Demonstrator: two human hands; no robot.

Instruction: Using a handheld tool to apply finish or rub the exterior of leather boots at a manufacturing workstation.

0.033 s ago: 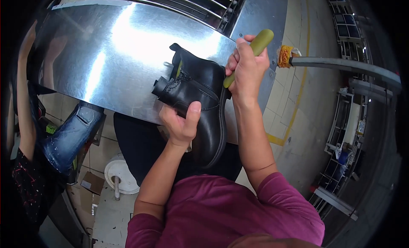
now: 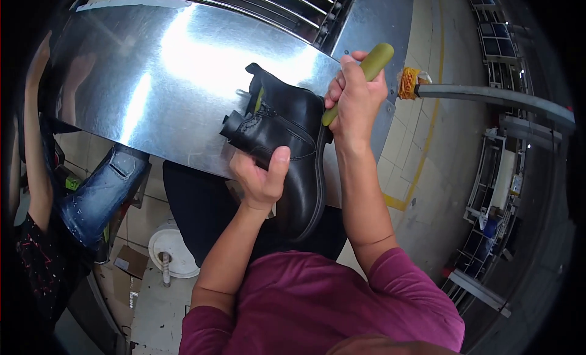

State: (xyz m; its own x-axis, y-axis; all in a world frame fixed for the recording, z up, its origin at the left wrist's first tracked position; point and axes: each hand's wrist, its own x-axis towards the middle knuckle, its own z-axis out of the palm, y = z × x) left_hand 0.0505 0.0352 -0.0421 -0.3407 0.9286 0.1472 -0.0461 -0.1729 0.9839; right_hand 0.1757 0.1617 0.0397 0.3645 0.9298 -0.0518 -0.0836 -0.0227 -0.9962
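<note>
A black leather ankle boot (image 2: 287, 135) lies on its side, its shaft over the metal table's edge and its toe toward my lap. A buckle or strap end sticks out at its left, and a yellow-green lining shows at the opening. Gripping the boot's left side is my left hand (image 2: 261, 179), thumb on top and fingers hidden under the leather. My right hand (image 2: 357, 101) is wrapped round a smooth olive-green stick-like tool (image 2: 377, 60). The tool's narrower lower end meets the boot's sole edge near the heel; I cannot make out any blade or tip.
Beneath the boot spreads a shiny metal table (image 2: 183, 98), with a roller conveyor (image 2: 274, 10) beyond it. A grey bar (image 2: 482, 92) with an orange-wrapped end juts in at right. Another person's arm (image 2: 38, 129) is at far left. A white bucket (image 2: 173, 251) stands lower left.
</note>
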